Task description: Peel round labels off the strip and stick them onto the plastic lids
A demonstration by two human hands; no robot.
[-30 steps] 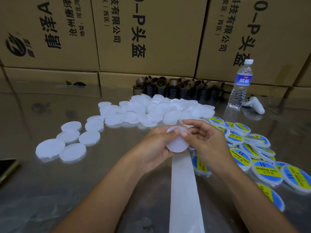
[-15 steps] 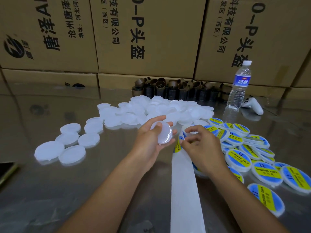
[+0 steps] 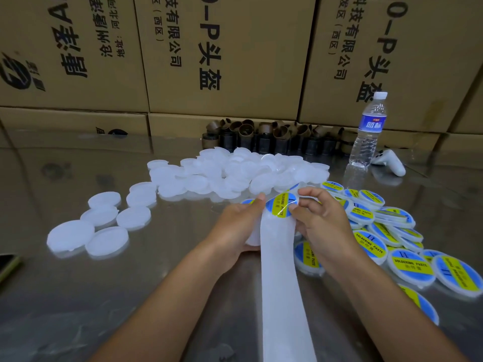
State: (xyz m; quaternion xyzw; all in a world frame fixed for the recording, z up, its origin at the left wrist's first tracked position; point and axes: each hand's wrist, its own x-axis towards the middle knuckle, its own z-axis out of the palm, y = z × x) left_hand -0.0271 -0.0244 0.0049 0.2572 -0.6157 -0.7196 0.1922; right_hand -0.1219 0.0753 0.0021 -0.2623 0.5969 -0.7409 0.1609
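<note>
At the table (image 3: 125, 283) centre, left hand (image 3: 235, 226) grips a plain white round plastic lid (image 3: 252, 240) and thumbs the long white backing strip (image 3: 281, 283) while right hand (image 3: 322, 220) pinches its blue-and-yellow round label (image 3: 280, 206), so peeling looks underway; next, lift it clean and centre it on the lid.

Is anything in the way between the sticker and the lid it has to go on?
Only the white strip. The round label sits on the strip, which drapes over the plain lid in the left hand. The right hand pinches the label's edge, nothing between them.
</note>
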